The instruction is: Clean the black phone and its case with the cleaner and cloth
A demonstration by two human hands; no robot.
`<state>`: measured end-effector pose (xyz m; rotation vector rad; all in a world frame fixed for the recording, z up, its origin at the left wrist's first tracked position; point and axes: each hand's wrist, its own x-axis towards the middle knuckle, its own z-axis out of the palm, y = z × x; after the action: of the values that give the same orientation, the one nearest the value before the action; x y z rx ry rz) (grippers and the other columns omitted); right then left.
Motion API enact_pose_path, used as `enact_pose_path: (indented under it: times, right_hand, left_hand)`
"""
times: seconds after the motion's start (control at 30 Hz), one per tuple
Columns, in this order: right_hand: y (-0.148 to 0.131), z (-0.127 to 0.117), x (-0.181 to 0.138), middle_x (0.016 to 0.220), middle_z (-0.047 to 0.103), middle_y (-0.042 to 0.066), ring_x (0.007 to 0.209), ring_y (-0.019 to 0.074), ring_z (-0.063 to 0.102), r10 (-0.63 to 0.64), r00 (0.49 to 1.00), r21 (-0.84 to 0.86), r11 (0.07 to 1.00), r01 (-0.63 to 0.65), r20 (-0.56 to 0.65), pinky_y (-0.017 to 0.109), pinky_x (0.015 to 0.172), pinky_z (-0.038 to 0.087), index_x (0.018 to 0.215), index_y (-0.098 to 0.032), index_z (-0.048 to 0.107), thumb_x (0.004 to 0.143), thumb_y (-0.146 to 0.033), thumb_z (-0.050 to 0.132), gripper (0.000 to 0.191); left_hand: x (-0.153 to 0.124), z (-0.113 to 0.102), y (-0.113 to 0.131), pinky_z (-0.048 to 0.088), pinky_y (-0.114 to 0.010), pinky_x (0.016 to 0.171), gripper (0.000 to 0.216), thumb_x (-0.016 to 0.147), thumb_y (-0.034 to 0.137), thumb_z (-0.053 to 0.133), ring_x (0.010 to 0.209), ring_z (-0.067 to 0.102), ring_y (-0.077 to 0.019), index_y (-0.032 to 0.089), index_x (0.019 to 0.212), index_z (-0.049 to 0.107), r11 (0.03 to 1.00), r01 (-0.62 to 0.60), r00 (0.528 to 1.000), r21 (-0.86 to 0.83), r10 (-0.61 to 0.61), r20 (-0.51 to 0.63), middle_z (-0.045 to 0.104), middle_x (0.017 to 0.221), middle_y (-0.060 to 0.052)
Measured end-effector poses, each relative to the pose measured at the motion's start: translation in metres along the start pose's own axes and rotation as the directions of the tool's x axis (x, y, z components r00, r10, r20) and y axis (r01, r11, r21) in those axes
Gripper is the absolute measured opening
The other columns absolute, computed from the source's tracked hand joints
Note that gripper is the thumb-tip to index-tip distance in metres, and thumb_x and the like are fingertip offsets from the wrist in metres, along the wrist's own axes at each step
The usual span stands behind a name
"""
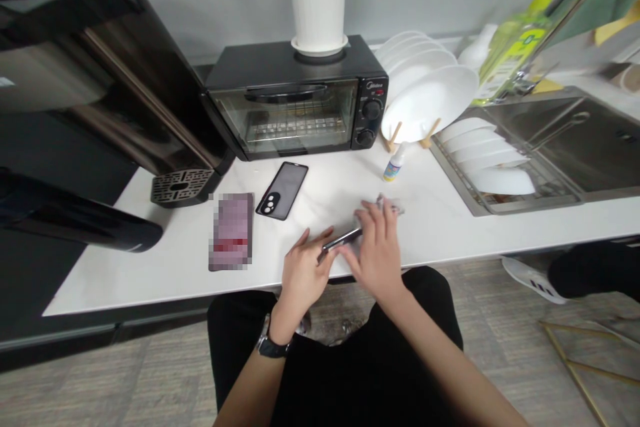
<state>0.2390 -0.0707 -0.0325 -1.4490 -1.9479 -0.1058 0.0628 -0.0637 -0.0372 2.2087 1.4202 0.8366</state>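
Observation:
A smartphone (345,238), tilted so that mainly its dark edge shows, is gripped at its near end by my left hand (305,267). Over its far end lies my right hand (377,247), slightly blurred, its fingers bent around a crumpled pale piece (395,205) that looks like a cloth or tissue. Most of the phone's face is hidden by my fingers. Left of my hands on the white counter lie a dark-rimmed phone case (284,191) with a camera cutout and a pixelated purple rectangular item (233,230). A small spray bottle (394,165) with a blue-yellow label stands beyond my right hand.
Behind is a black toaster oven (300,117) with a white pot (319,0) on top. White plates (430,100) stand in a rack beside it. A sink (590,140) with bowls (485,153) is at right. A black drinks machine (145,80) occupies the left.

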Motion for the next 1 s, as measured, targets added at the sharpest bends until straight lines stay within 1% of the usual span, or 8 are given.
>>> enact_pose_path:
  times: [0.1, 0.2, 0.43, 0.53, 0.63, 0.73, 0.83, 1.0]
  right_hand:
    - [-0.038, 0.008, -0.015, 0.158, 0.051, 0.019, 0.16, 0.035, 0.023, -0.255, 0.954, 0.09, 0.966, 0.243, 0.157, 0.057, 0.125, 0.032, 0.154, -0.008, 0.044, 0.105, -0.056, 0.043, 0.068]
    - [-0.028, 0.001, -0.018, 0.16, 0.051, 0.013, 0.158, 0.0294, 0.03, -0.425, 0.881, 0.129, 0.905, 0.406, 0.207, 0.047, 0.125, 0.035, 0.159, -0.012, 0.04, 0.105, -0.056, 0.046, 0.069]
    - [0.048, -0.018, 0.006, 0.138, 0.062, 0.022, 0.141, 0.0389, 0.049, -0.084, 0.996, 0.011, 0.996, 0.084, 0.013, 0.064, 0.119, 0.038, 0.147, -0.01, 0.048, 0.105, -0.045, 0.049, 0.055]
    - [0.012, -0.005, -0.001, 0.139, 0.06, 0.024, 0.148, 0.0425, 0.04, -0.037, 0.999, 0.014, 0.999, 0.037, -0.021, 0.067, 0.12, 0.034, 0.145, -0.007, 0.047, 0.104, -0.05, 0.049, 0.06]
    - [-0.038, 0.008, -0.017, 0.15, 0.057, 0.02, 0.155, 0.0371, 0.032, -0.232, 0.969, 0.094, 0.97, 0.224, 0.086, 0.057, 0.123, 0.033, 0.152, -0.006, 0.043, 0.105, -0.051, 0.045, 0.066]
    - [-0.05, 0.008, -0.025, 0.157, 0.054, 0.015, 0.156, 0.0322, 0.032, -0.332, 0.929, 0.114, 0.942, 0.317, 0.161, 0.05, 0.124, 0.033, 0.16, -0.009, 0.036, 0.105, -0.053, 0.045, 0.071]
    - [-0.013, -0.003, -0.018, 0.152, 0.058, 0.017, 0.149, 0.0352, 0.041, -0.245, 0.962, 0.048, 0.969, 0.241, 0.124, 0.056, 0.123, 0.033, 0.159, -0.013, 0.038, 0.104, -0.055, 0.048, 0.07]
    - [0.039, -0.019, 0.005, 0.115, 0.067, 0.016, 0.118, 0.0343, 0.058, 0.022, 0.998, -0.006, 1.0, -0.022, -0.06, 0.061, 0.117, 0.038, 0.124, -0.015, 0.06, 0.105, -0.04, 0.048, 0.033]
  left_hand:
    - [-0.002, 0.002, -0.008, 0.057, -0.045, 0.111, 0.021, 0.092, 0.018, 0.062, 0.104, 0.079, -0.0275, 0.021, 0.106, 0.077, 0.997, -0.011, 1.0, 0.083, 0.011, 0.001, 0.083, 0.106, -0.008]
    - [-0.003, 0.003, -0.01, 0.059, -0.045, 0.107, 0.016, 0.089, 0.017, 0.062, 0.091, 0.079, -0.0278, 0.02, 0.095, 0.077, 0.994, 0.005, 1.0, 0.107, -0.003, -0.011, 0.082, 0.089, -0.007]
    - [0.002, -0.003, 0.003, 0.043, -0.048, 0.125, 0.023, 0.103, 0.037, 0.06, 0.117, 0.075, -0.0223, 0.027, 0.116, 0.076, 0.998, 0.035, 0.999, -0.052, -0.035, -0.007, 0.077, 0.13, -0.002]
    - [0.001, -0.003, 0.001, 0.044, -0.049, 0.124, 0.02, 0.103, 0.03, 0.058, 0.111, 0.077, -0.0226, 0.026, 0.109, 0.077, 0.999, 0.017, 1.0, -0.035, -0.017, 0.006, 0.081, 0.12, -0.002]
    - [-0.001, 0.0, -0.005, 0.055, -0.046, 0.113, 0.017, 0.096, 0.021, 0.061, 0.102, 0.078, -0.0266, 0.021, 0.104, 0.076, 0.999, -0.011, 1.0, 0.032, 0.011, -0.011, 0.082, 0.108, -0.007]
    - [-0.002, -0.001, -0.007, 0.061, -0.045, 0.103, 0.018, 0.093, 0.016, 0.058, 0.097, 0.078, -0.0291, 0.018, 0.101, 0.074, 0.998, 0.0, 1.0, 0.064, 0.002, -0.022, 0.081, 0.105, -0.011]
    - [0.0, -0.004, -0.003, 0.053, -0.047, 0.115, 0.02, 0.099, 0.022, 0.056, 0.091, 0.079, -0.024, 0.021, 0.095, 0.076, 1.0, 0.019, 1.0, 0.001, -0.019, 0.014, 0.082, 0.097, -0.005]
    - [0.003, -0.007, 0.007, 0.04, -0.052, 0.126, 0.024, 0.102, 0.031, 0.061, 0.126, 0.07, -0.0229, 0.031, 0.122, 0.075, 0.99, 0.048, 0.998, -0.13, -0.042, 0.042, 0.078, 0.127, -0.001]
